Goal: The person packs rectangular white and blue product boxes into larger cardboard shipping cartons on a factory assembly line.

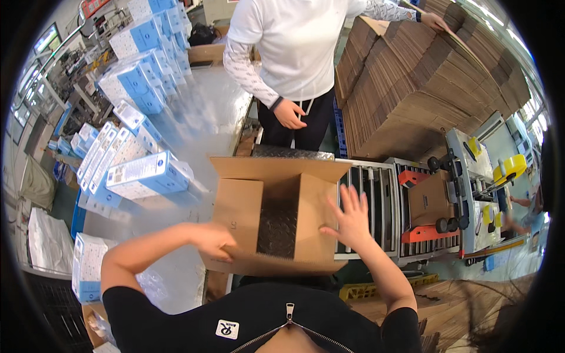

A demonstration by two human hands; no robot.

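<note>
In front of me a brown cardboard box (279, 188) stands with its top flaps spread. The left and right flaps lean inward, and a dark strip of the inside shows between them. My left hand (215, 240) is closed at the near left corner of the box, with its fingers curled at the near flap's edge. Fingers spread, my right hand (350, 220) is held beside the right flap and grips nothing; whether it touches the cardboard I cannot tell.
Many blue-and-white cartons (147, 173) stand on the grey table (200, 106) at left. A roller conveyor (376, 182) leads right to a box-taping machine (471, 188). Across from me stands a person (288, 47), one hand on stacked flat cardboard (406, 76). A yellow crate (365, 289) sits at lower right.
</note>
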